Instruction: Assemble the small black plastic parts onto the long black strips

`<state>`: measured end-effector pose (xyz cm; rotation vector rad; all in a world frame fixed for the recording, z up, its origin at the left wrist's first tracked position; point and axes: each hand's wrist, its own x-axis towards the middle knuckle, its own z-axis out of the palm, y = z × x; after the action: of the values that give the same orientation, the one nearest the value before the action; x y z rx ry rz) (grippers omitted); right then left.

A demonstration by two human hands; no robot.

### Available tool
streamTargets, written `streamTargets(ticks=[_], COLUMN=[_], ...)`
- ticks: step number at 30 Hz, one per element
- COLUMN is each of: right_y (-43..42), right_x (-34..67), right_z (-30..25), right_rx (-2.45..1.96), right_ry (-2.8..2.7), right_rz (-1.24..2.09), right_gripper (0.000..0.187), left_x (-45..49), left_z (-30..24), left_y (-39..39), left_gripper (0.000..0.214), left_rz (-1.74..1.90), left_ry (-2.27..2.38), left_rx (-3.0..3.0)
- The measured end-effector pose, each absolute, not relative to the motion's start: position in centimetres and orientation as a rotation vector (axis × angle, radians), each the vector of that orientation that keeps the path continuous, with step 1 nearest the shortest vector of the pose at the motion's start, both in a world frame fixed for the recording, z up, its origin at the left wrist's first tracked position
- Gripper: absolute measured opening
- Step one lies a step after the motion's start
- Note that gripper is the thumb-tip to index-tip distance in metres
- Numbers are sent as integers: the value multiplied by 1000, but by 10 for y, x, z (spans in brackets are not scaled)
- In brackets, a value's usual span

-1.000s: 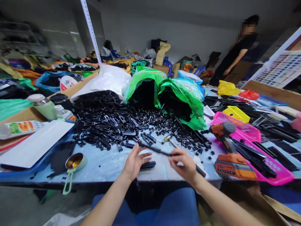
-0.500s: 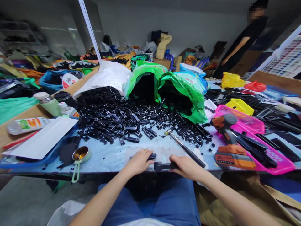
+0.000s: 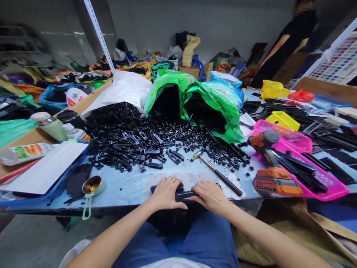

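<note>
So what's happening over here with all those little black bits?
Someone is working at a messy table. Their right hand holds a black piece near the table's front edge, and their left hand is at its other end. A hammer lies just beyond the right hand, and an orange drill is farther right. Lots of small black parts are heaped in front of the bags.

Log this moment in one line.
left hand: at black part | right hand: gripping black part | hammer: lying near right hand | drill: beside pink basket
</note>
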<state>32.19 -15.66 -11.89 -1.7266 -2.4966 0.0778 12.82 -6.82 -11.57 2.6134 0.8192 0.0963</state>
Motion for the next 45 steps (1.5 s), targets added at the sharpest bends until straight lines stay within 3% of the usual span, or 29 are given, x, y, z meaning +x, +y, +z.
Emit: streamTargets(ticks=[7,14,27,35,43,45], right_y=[-163,-157,-157,-146,-136,-139], right_x=[318,312,289,293,329,340], right_z=[-120,-116,-81,-75,-107,-120], right_rx=[-1880,-1914,-1927,-1741,-1652,-1664], right_ry=[-2595,-2569,-2585,-2745,-2696,-2615], right_rz=[356,475,137,-22,140,153], right_gripper=[23,28,14,14,26,28], left_x=[126,128,115,112,140,166], left_z=[-119,-118,-118,-125,-112,-109], left_y=[-63,-65,-67,-68,-60,-46], left_gripper=[85,76,50,37,44,38], left_rz=[63,50,391,399,158,207], left_ry=[699,723,766,745,732,704], left_rx=[2617,2640,2532,2552,2614,2656])
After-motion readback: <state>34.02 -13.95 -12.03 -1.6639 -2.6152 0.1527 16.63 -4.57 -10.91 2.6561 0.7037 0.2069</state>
